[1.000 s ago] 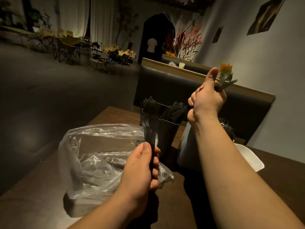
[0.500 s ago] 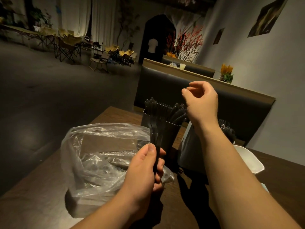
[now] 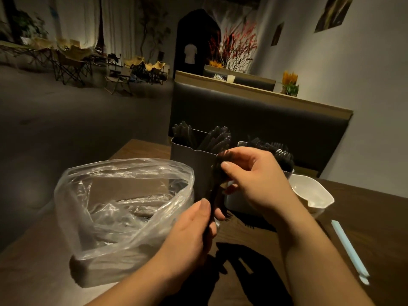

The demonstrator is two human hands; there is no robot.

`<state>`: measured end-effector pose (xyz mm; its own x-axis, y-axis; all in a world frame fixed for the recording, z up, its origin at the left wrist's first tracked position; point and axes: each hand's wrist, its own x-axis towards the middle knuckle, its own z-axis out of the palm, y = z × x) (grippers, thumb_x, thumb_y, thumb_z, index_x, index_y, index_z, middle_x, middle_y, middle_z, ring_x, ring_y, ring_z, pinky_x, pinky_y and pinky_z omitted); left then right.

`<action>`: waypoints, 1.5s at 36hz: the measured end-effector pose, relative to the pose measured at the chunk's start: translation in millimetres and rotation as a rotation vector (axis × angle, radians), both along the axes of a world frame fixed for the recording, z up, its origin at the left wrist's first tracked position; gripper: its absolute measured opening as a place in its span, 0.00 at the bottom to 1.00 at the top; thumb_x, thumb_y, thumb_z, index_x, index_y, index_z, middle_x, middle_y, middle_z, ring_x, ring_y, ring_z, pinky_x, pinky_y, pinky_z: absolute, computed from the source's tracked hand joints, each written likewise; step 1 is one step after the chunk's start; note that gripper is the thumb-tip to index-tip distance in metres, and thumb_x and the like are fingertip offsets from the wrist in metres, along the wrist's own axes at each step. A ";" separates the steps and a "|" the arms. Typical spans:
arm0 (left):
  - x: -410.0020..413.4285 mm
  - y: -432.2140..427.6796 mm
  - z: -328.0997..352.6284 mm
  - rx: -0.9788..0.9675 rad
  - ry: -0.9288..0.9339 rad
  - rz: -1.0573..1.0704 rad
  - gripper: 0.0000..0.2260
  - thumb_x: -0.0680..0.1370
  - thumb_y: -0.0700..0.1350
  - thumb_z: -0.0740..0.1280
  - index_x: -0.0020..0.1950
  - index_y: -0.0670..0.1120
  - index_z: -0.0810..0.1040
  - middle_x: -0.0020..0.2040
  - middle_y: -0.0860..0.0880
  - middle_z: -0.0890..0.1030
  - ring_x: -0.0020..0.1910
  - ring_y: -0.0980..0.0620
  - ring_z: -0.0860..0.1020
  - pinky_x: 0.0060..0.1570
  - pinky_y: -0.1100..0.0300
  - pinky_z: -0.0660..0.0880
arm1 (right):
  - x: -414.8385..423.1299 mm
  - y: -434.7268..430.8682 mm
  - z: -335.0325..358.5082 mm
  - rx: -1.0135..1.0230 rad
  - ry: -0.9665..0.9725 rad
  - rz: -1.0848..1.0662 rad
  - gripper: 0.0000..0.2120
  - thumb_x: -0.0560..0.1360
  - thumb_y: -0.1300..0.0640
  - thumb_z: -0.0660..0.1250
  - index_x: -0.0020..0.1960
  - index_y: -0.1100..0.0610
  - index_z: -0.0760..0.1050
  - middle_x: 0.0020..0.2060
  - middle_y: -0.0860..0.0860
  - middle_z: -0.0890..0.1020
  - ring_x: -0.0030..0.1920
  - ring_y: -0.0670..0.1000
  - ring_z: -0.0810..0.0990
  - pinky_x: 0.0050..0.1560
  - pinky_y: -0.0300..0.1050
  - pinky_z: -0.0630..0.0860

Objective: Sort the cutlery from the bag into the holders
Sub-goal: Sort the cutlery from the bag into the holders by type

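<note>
A clear plastic bag point(image 3: 114, 208) stands open on the wooden table point(image 3: 375, 217), left of centre. My left hand point(image 3: 194, 230) grips a bundle of black plastic cutlery point(image 3: 215, 186) by the handles, upright, beside the bag. My right hand point(image 3: 254, 180) pinches the top ends of that bundle. Behind stand two holders: a dark one point(image 3: 189, 155) with black cutlery sticking out, and a lighter one point(image 3: 236, 202) to its right, also filled with black cutlery point(image 3: 278, 151), partly hidden by my right hand.
A white bowl point(image 3: 313, 193) sits right of the holders. A pale blue wrapped straw point(image 3: 348, 248) lies near the table's right edge. A dark padded booth back point(image 3: 265, 113) rises behind the table. Folding chairs stand far off on the left.
My right hand, which held a piece of cutlery up over the holders a second ago, emptied and came down onto the top of the bundle in my left hand. The view tilted down.
</note>
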<state>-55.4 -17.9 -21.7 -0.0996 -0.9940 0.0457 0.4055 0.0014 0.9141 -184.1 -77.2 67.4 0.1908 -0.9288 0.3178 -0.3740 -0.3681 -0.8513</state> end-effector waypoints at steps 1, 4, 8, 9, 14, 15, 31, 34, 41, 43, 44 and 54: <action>-1.1 -0.6 -3.1 -0.020 -0.018 0.003 0.18 0.77 0.60 0.61 0.44 0.46 0.78 0.29 0.48 0.65 0.24 0.55 0.59 0.23 0.64 0.53 | 1.6 1.9 -0.8 0.047 -0.026 0.003 0.09 0.79 0.63 0.68 0.54 0.52 0.82 0.45 0.51 0.86 0.43 0.51 0.86 0.36 0.45 0.82; -4.7 -4.7 -13.8 -0.105 -0.121 0.009 0.16 0.79 0.60 0.62 0.40 0.51 0.78 0.28 0.52 0.68 0.24 0.57 0.63 0.23 0.67 0.59 | 6.1 7.2 -5.9 0.099 0.001 -0.043 0.10 0.80 0.61 0.66 0.59 0.52 0.80 0.45 0.48 0.85 0.41 0.48 0.86 0.33 0.42 0.82; -5.7 -6.0 -14.5 -0.148 -0.125 -0.003 0.10 0.81 0.49 0.61 0.46 0.46 0.78 0.27 0.57 0.75 0.26 0.65 0.71 0.27 0.73 0.66 | 7.6 11.9 -6.4 0.126 -0.039 -0.025 0.09 0.81 0.60 0.66 0.58 0.51 0.80 0.41 0.49 0.85 0.36 0.48 0.85 0.34 0.42 0.83; -5.7 -6.0 -14.0 -0.162 -0.133 0.001 0.10 0.82 0.51 0.63 0.47 0.48 0.80 0.27 0.57 0.75 0.26 0.65 0.71 0.27 0.73 0.67 | 6.5 12.9 -4.9 0.154 -0.092 0.003 0.08 0.81 0.61 0.66 0.55 0.52 0.81 0.40 0.50 0.85 0.34 0.49 0.85 0.34 0.41 0.82; 1.0 -9.7 -19.5 -0.226 -0.224 0.055 0.12 0.76 0.59 0.64 0.46 0.53 0.81 0.28 0.54 0.67 0.26 0.59 0.64 0.27 0.65 0.61 | 4.5 14.0 -2.5 0.120 -0.159 0.079 0.07 0.79 0.63 0.68 0.51 0.55 0.83 0.41 0.49 0.85 0.41 0.47 0.86 0.40 0.42 0.83; 2.0 -10.0 -18.5 -0.230 -0.234 0.048 0.11 0.76 0.57 0.63 0.44 0.54 0.80 0.28 0.54 0.67 0.26 0.59 0.64 0.26 0.67 0.61 | 5.1 13.8 -3.6 0.066 -0.129 0.059 0.07 0.79 0.63 0.68 0.50 0.54 0.83 0.42 0.48 0.86 0.43 0.46 0.85 0.44 0.44 0.84; 0.2 -5.2 -13.9 -0.286 -0.377 0.067 0.11 0.78 0.53 0.61 0.41 0.50 0.77 0.28 0.52 0.69 0.28 0.59 0.66 0.28 0.68 0.64 | -89.4 -6.9 33.2 -0.733 -0.295 -0.571 0.14 0.79 0.62 0.65 0.53 0.42 0.72 0.53 0.45 0.79 0.58 0.48 0.81 0.56 0.50 0.82; 0.8 -5.3 -14.6 -0.291 -0.395 0.068 0.11 0.77 0.53 0.60 0.40 0.49 0.77 0.28 0.53 0.69 0.28 0.59 0.66 0.28 0.68 0.63 | -86.8 -9.8 30.6 -0.801 -0.270 -0.615 0.11 0.79 0.63 0.64 0.55 0.48 0.73 0.51 0.40 0.77 0.55 0.41 0.80 0.54 0.40 0.81; 2.1 -7.0 -12.9 -0.306 -0.370 0.086 0.12 0.77 0.52 0.60 0.39 0.47 0.77 0.27 0.54 0.72 0.28 0.62 0.68 0.28 0.71 0.64 | -85.6 -29.0 12.6 -0.828 -0.129 -0.602 0.10 0.79 0.65 0.63 0.60 0.61 0.75 0.53 0.46 0.79 0.57 0.44 0.80 0.59 0.43 0.80; 1.8 -6.5 -12.8 -0.313 -0.382 0.089 0.13 0.77 0.52 0.61 0.39 0.47 0.77 0.27 0.54 0.71 0.28 0.62 0.68 0.28 0.71 0.64 | -86.2 -34.1 5.7 -0.836 -0.080 -0.576 0.12 0.79 0.66 0.63 0.62 0.64 0.75 0.54 0.48 0.79 0.58 0.46 0.79 0.59 0.46 0.80; 1.9 -6.2 -13.2 -0.323 -0.396 0.092 0.13 0.77 0.53 0.61 0.40 0.47 0.77 0.27 0.54 0.71 0.28 0.61 0.67 0.28 0.70 0.64 | -85.7 -35.9 2.8 -0.838 -0.048 -0.568 0.13 0.79 0.66 0.63 0.63 0.64 0.74 0.55 0.49 0.78 0.58 0.46 0.79 0.59 0.44 0.80; 4.1 -4.5 -13.9 -0.330 -0.423 0.084 0.15 0.76 0.59 0.61 0.40 0.50 0.77 0.28 0.55 0.70 0.28 0.59 0.67 0.29 0.68 0.63 | -84.4 -39.6 -2.5 -0.859 -0.066 -0.533 0.18 0.79 0.69 0.62 0.68 0.63 0.74 0.61 0.52 0.78 0.64 0.53 0.79 0.63 0.48 0.79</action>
